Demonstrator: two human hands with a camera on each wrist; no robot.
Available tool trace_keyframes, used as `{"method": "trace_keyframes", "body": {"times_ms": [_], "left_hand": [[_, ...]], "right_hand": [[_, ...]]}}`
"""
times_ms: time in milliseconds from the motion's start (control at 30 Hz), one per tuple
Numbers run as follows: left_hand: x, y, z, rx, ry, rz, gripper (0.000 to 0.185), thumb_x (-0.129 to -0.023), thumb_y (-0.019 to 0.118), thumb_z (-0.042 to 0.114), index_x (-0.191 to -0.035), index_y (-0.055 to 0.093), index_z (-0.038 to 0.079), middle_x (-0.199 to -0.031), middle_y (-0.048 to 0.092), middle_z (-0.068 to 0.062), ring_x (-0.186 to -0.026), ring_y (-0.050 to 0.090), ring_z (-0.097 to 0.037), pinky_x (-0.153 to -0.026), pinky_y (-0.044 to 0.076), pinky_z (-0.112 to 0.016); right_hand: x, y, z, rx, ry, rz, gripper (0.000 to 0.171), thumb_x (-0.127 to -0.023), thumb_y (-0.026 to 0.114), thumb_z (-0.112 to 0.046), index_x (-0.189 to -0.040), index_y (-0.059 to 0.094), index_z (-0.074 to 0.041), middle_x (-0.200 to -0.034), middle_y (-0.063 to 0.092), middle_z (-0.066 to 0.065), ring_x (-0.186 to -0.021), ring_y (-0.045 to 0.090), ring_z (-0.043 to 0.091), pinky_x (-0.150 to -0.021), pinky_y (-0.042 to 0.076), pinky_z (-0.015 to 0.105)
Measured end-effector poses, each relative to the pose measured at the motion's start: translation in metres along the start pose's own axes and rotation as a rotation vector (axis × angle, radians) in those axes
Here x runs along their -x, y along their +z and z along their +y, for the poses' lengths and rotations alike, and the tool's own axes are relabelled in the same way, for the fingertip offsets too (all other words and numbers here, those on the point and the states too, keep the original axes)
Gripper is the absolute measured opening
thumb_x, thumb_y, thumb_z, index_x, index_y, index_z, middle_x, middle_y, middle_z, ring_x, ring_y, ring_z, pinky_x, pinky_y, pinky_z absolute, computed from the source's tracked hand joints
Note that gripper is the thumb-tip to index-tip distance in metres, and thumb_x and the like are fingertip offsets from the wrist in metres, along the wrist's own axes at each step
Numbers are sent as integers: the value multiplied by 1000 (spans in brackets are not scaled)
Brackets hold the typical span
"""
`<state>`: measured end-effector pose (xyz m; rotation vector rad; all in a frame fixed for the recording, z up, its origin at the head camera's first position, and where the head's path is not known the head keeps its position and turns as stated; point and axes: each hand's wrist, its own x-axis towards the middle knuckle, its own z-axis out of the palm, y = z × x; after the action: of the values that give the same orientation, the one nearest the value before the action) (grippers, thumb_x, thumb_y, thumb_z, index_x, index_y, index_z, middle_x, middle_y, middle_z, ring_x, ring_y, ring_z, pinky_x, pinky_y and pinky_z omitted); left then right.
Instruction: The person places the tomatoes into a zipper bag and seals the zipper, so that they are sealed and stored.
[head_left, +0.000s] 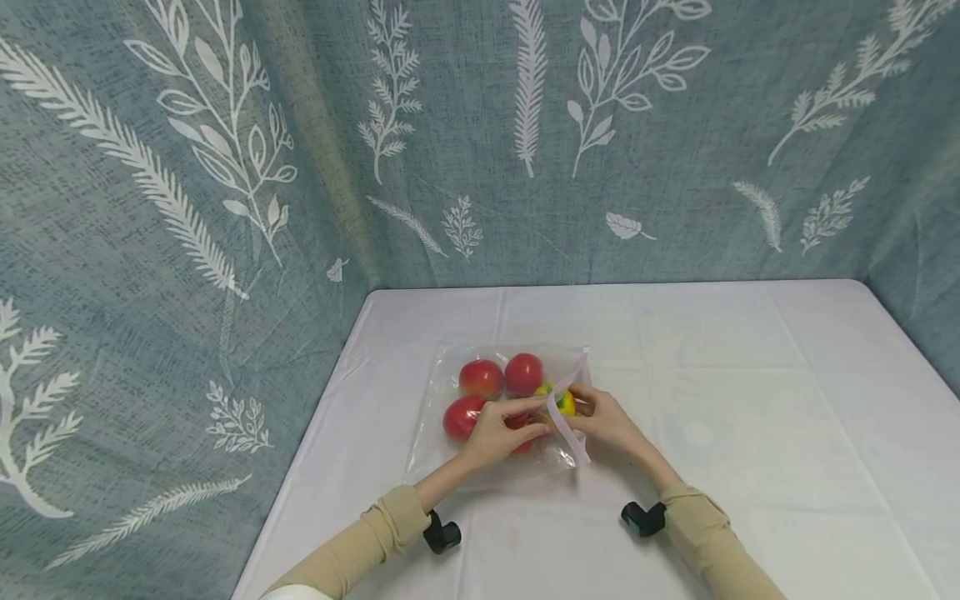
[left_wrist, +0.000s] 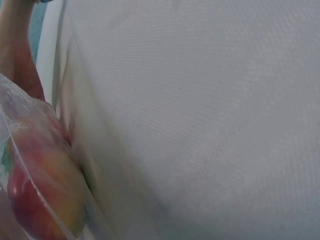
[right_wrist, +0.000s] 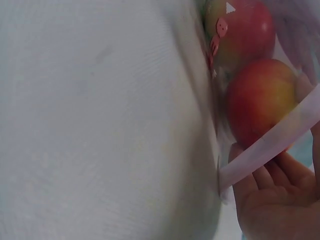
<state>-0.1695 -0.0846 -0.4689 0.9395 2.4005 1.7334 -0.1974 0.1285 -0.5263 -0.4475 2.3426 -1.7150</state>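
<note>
A clear zip bag (head_left: pixel 429 454) lies flat on the table with several red, apple-like fruits (head_left: pixel 481 378) inside. Its pinkish zip edge (head_left: pixel 577 447) faces right. My left hand (head_left: pixel 495 433) reaches over the bag from the left and pinches its mouth near the zip. At the mouth, my right hand (head_left: pixel 606 419) holds a fruit that looks yellow with green (head_left: pixel 566 403) from above. In the right wrist view this fruit (right_wrist: pixel 261 102) is red and yellow, with fingers around it and the zip strip crossing in front. Another red-yellow fruit (left_wrist: pixel 45 195) shows through the plastic in the left wrist view.
A white cloth covers the table (head_left: pixel 720 400), which extends to the right of the bag. Blue-green curtains (head_left: pixel 465 225) with white leaf prints hang behind and on both sides. A black wrist camera (head_left: pixel 442 533) sits below the left forearm, another (head_left: pixel 643 519) by the right.
</note>
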Motion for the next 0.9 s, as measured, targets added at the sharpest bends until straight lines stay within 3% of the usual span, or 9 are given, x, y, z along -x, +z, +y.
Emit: {"method": "trace_keyframes", "body": {"times_ms": [133,667,900], "left_hand": [[0,0,1,-2,-3,-3,40,-79,73,1,-117,64,-4,-113,68,-19,-92,65,-15,-85,56,-27],[0,0,1,1,-23,-10,39,-79,73,0,-117,65,-4,-113,68,-18,-99,66,-23,-88,54,-23],[0,0,2,-5,-29,-10,39,-79,73,0,-117,65,-3,-113,68,-18,-98,65,-28,-89,55,-32]], "right_hand": [[-1,1,2,3,-11,-12,59,-88,66,-13,-136,41,10,-139,44,30,-123,50,42,-96,49,38],[2,-1,1,-9,-23,-28,61,-89,66,-15,-138,39,9,-139,45,29,-123,51,41,-98,48,40],[3,-2,0,-12,-2,-13,65,-88,68,-19,-139,39,8,-141,44,28,-125,49,42,-101,45,43]]}}
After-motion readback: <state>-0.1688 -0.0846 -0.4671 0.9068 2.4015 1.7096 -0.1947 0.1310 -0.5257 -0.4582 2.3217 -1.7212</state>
